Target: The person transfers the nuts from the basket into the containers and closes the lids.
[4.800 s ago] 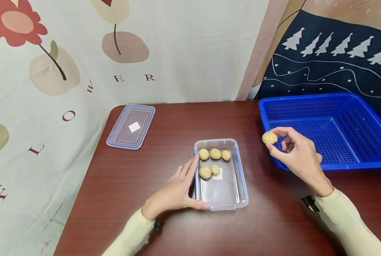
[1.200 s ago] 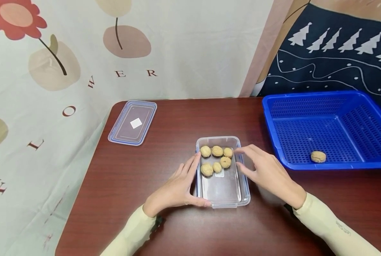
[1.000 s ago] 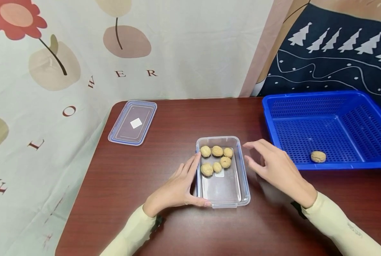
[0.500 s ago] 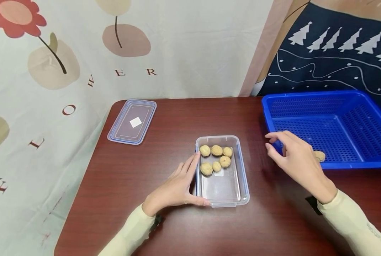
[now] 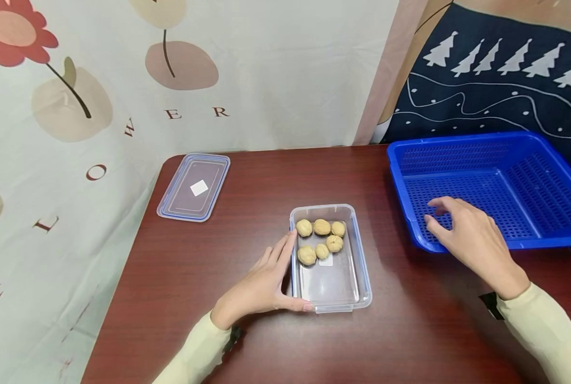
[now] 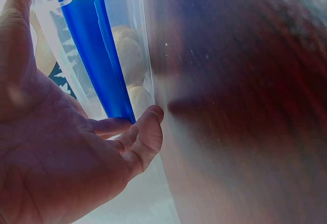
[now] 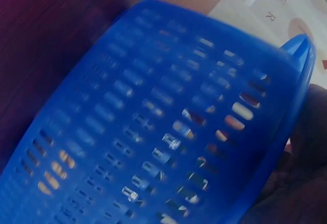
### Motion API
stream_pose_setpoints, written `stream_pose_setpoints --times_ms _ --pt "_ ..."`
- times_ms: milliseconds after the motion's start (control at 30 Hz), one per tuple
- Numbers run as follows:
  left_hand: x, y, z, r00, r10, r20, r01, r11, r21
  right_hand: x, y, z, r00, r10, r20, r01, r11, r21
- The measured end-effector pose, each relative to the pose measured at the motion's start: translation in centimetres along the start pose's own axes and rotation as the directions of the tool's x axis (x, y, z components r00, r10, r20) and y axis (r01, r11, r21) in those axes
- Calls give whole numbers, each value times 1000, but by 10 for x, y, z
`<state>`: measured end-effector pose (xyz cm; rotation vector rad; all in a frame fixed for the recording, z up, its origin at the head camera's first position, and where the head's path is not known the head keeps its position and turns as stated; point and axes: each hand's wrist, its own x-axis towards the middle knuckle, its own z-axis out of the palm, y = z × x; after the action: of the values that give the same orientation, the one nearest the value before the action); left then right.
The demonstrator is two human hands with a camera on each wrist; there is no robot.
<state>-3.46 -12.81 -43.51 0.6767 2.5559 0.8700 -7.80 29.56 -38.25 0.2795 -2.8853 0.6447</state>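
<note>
My left hand [image 5: 261, 282] rests against a clear plastic food container [image 5: 330, 290], its straight fingers along the left wall and the thumb at the near corner. Several walnuts [image 5: 306, 255] lie in two rows at the container's far end. In the left wrist view the fingertips touch the wall beside a blue locking clip [image 6: 94, 50]. Over the near left rim of a blue plastic basket [image 5: 458, 184] hovers my right hand [image 5: 477, 240], fingers loosely bent with nothing between them. The hand covers the spot where a walnut lay in the basket. Basket slots [image 7: 122, 88] fill the right wrist view.
A clear lid [image 5: 196, 205] with a blue seal and white label lies at the table's far left. Brown tabletop [image 5: 266, 181] stretches between lid and basket. A printed cloth [image 5: 285, 69] hangs along the back edge.
My right hand first held a walnut by the basket, then released it in the container's second row. Since then it has moved right, over the basket's rim. The left hand has stayed put.
</note>
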Motion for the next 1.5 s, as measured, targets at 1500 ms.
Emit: stream_pose_setpoints --times_ms 1500 --pt "-6 -1 -6 999 -23 -24 23 999 24 29 69 -33 802 311 511 -245 950 -193"
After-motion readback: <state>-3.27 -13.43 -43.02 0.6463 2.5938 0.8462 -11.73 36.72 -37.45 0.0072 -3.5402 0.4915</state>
